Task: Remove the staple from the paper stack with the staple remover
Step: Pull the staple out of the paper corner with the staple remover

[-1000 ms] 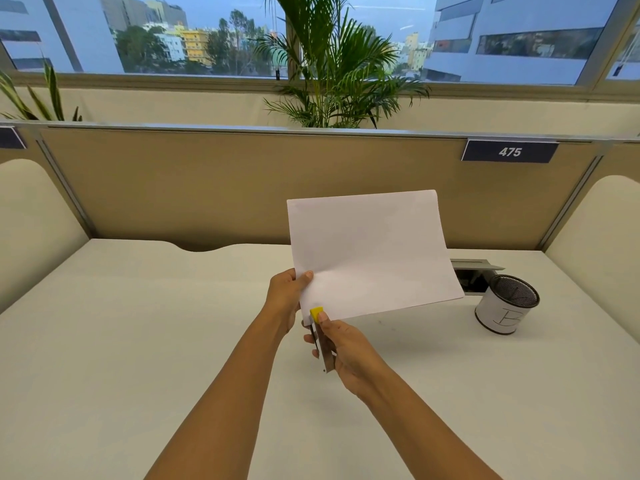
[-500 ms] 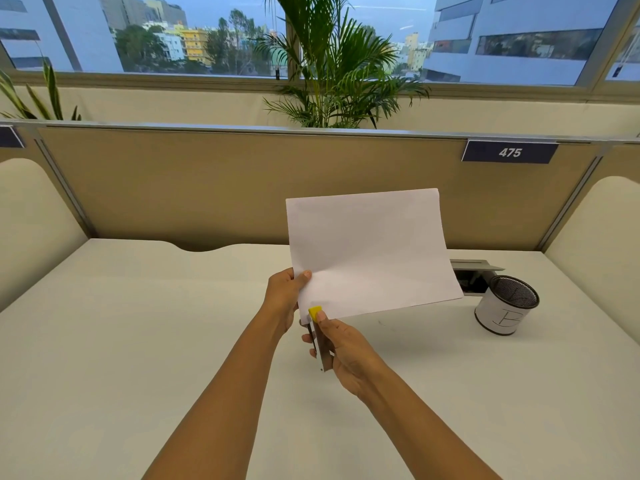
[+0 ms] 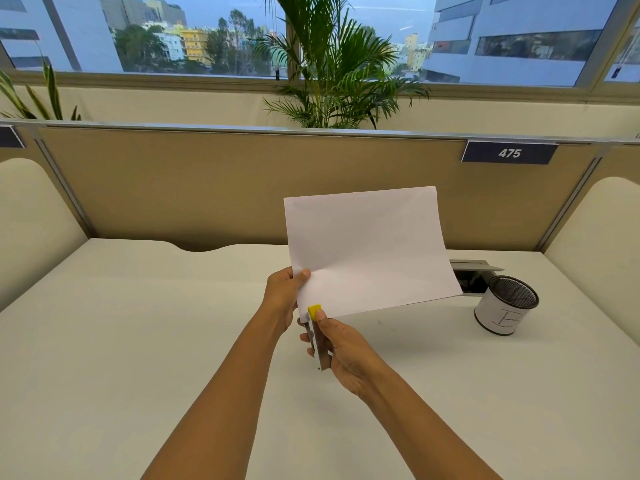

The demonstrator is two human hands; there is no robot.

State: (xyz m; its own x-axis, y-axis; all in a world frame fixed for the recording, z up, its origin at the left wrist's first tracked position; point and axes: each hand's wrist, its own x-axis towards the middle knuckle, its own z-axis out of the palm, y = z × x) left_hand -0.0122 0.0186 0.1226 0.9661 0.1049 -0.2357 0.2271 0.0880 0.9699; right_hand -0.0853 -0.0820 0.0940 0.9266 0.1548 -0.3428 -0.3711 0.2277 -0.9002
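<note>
A white paper stack (image 3: 370, 251) is held up in the air above the desk, tilted toward me. My left hand (image 3: 284, 296) pinches its lower left edge, thumb on the front. My right hand (image 3: 341, 348) grips a flat metal staple remover (image 3: 317, 336) with a yellow tip, and that tip touches the stack's bottom left corner. My thumb rests just below the yellow part. The staple itself is too small to see.
A white mesh-topped pen cup (image 3: 506, 304) stands on the white desk (image 3: 138, 341) at the right, beside an open cable hatch (image 3: 472, 275). A tan partition (image 3: 207, 188) with a "475" plate closes the far side, padded panels flank both sides.
The paper stack and both hands have shifted very slightly; the yellow tip stays at the stack's bottom left corner.
</note>
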